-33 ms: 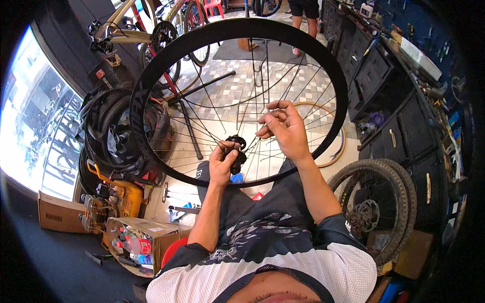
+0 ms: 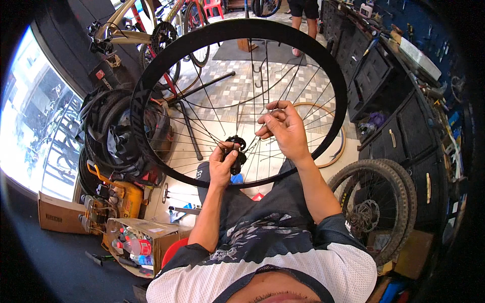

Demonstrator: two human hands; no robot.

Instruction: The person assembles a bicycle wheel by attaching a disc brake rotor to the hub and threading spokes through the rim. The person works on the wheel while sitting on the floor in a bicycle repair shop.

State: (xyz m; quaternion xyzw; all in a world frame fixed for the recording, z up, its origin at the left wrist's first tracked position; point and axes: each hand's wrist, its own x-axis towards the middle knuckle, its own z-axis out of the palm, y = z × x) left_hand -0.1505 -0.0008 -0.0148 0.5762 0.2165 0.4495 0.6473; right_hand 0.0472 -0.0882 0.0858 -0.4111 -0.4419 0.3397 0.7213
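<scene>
A black deep-section bicycle rim (image 2: 242,29) stands tilted over my lap, its lower edge near my thighs. Inside it is a black hub (image 2: 238,164), with thin dark spokes fanning out from it; some run toward the rim. My left hand (image 2: 221,164) is closed around the hub, thumb on its near side. Right of the hub, my right hand (image 2: 287,132) is raised inside the rim, thumb and forefinger pinched at the end of a dark spoke (image 2: 255,143). The other fingers are curled, and the fingertips partly hide the spoke's end.
Piled tyres (image 2: 96,118) and a yellow machine (image 2: 130,199) are on the left, near a cardboard box (image 2: 164,240) of bottles. Two knobby-tyred wheels (image 2: 404,202) lean by dark drawers (image 2: 419,121) at right. A tan-edged hoop (image 2: 343,144) lies beyond. Another person's legs (image 2: 310,28) show far off.
</scene>
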